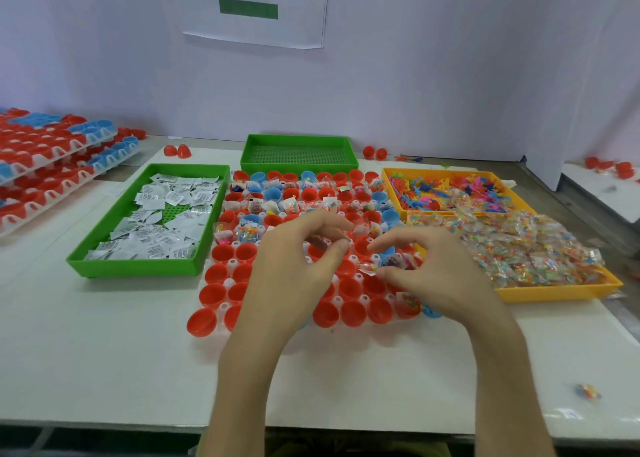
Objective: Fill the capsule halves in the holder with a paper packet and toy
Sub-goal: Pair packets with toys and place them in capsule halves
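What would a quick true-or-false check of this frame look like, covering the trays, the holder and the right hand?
1. The paper packets lie in the green tray left of the holder. True.
2. The loose toys sit in a green tray. False: they are in the yellow tray, right of the holder.
3. The right hand pinches a clear toy packet above the holder. True.
4. Every capsule half in the holder is red. False: the red halves are mixed with blue halves.
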`<action>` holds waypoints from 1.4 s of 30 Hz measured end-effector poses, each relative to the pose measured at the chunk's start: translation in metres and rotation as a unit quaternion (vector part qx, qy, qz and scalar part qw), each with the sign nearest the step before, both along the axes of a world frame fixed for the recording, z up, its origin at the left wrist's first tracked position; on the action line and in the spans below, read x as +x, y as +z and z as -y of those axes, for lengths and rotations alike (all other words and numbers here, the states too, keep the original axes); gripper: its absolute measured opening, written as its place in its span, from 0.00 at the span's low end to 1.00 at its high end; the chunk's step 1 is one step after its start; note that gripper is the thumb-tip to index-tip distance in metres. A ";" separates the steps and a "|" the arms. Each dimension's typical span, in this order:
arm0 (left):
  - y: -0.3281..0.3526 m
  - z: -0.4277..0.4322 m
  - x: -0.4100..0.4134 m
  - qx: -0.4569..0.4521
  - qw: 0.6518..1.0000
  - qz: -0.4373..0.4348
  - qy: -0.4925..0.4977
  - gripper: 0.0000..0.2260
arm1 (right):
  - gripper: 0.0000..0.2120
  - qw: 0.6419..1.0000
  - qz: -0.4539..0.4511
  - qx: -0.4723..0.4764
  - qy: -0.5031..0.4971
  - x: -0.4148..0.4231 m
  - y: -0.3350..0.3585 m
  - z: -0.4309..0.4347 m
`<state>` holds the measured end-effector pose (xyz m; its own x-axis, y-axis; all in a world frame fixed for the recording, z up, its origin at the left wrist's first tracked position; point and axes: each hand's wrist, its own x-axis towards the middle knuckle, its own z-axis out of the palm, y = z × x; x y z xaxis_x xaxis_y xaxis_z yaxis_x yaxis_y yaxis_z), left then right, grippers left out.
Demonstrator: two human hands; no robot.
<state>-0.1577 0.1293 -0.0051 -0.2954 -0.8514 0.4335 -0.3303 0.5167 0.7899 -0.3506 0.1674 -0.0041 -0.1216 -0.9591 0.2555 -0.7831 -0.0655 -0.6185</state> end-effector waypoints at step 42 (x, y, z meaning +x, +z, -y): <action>-0.031 0.128 0.133 0.004 0.937 0.194 0.292 0.03 | 0.07 0.979 -0.094 0.032 -0.177 -0.128 -0.014 0.131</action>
